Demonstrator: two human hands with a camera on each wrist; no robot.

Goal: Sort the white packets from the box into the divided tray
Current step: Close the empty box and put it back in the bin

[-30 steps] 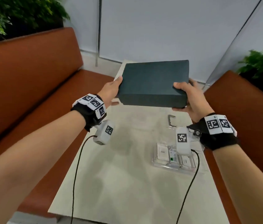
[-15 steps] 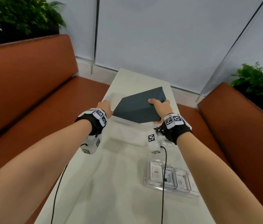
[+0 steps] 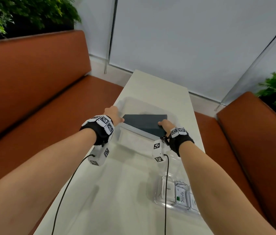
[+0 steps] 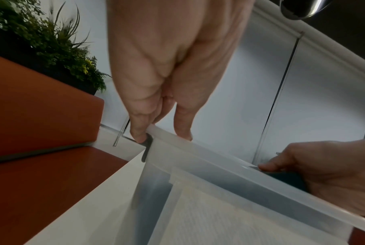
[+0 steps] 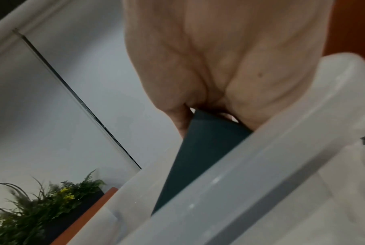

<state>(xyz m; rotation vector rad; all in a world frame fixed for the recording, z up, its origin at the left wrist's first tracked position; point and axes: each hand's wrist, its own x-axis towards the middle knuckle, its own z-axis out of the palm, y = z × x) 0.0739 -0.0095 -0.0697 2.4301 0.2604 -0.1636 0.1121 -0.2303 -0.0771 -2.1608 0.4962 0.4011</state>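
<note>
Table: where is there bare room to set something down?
The table is bare left of the divided tray, down to the near edge, and beyond the translucent bin at the far end. The right side is crowded: tray, bin, and the dark box.

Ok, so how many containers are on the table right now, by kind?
dark box: 1
translucent bin: 1
clear divided tray: 1
Total: 3
</note>
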